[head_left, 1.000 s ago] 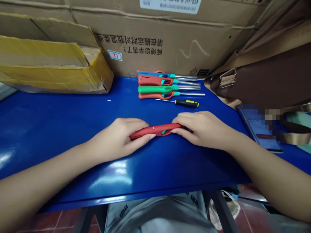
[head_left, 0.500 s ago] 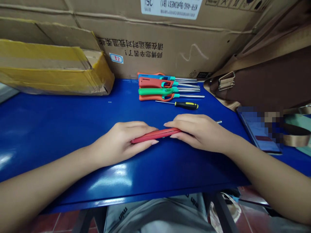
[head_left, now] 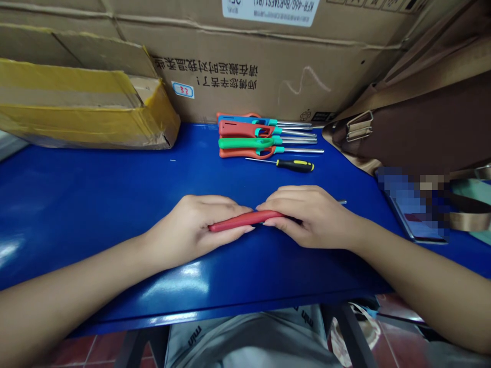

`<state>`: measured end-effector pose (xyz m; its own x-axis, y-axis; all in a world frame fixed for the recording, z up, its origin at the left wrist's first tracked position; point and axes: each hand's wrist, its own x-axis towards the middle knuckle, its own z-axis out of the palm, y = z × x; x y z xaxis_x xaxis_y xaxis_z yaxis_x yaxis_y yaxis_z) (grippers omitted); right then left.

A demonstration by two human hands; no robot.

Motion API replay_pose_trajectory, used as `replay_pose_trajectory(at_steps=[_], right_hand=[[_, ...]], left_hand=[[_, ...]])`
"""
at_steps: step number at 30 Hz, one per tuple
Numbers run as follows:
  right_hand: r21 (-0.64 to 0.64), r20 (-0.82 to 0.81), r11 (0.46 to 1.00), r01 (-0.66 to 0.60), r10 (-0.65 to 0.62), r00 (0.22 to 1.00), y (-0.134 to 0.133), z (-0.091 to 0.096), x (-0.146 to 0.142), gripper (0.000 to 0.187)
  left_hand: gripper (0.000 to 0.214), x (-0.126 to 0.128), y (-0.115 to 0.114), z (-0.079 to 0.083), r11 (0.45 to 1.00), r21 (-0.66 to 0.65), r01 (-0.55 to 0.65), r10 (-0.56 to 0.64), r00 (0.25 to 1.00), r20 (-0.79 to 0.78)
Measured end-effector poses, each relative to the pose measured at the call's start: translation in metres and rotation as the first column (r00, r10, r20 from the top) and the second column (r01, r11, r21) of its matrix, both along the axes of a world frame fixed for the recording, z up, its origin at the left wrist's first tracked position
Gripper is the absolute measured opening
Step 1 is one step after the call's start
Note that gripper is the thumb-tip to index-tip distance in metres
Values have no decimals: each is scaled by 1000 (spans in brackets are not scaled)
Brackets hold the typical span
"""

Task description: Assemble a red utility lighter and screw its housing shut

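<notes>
Between my two hands is a red long-nosed lighter, seen along its narrow edge. My left hand is closed around its handle end. At the other end, the fingers and thumb of my right hand pinch it, and a bit of its metal tube shows beyond the right knuckles. Its trigger side is hidden by the fingers. Farther back lies a stack of several lighters, among them a green lighter and a red lighter. A black and yellow screwdriver lies in front of the stack.
A large cardboard box stands along the back of the blue table. An open carton with yellow tape sits at the left. On the right are a brown bag with a metal buckle and a phone.
Both hands have shifted slightly toward me with the red lighter. It has rolled a little, so the seam along its edge no longer shows.
</notes>
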<state>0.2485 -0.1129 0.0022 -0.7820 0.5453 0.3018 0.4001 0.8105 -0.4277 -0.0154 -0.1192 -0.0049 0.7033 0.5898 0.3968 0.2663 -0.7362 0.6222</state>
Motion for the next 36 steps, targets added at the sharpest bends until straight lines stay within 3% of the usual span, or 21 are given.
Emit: replay_pose_trajectory(at_steps=[5,8,17,22,27,32,36], right_hand=[[-12,225,1000,26,-23,974,7,9,13,24],[-17,280,999,45,-39,959,10,13,19,26],[-8,337,996,94,-86,938,9,11,14,34],[-66,325,993,100,-74,943,8,13,15,33],[10,391,992,126,-119,913,11,16,20,36],[100,380,991,87,-119,918,9,13,16,41],[94,338,992,81,-108,935,9,13,15,39]], left_hand=[[16,-4,6,-1,999,-20,-40,41,998,52],[17,-7,7,0,996,-12,-87,88,994,65],[19,-7,11,1,995,70,-71,75,996,-57],[21,-9,15,0,998,62,-26,32,994,-107],[20,-13,20,5,998,52,-28,33,995,-99],[21,-13,14,5,996,75,-39,54,979,-196],[23,-11,11,5,995,98,-31,52,976,-214]])
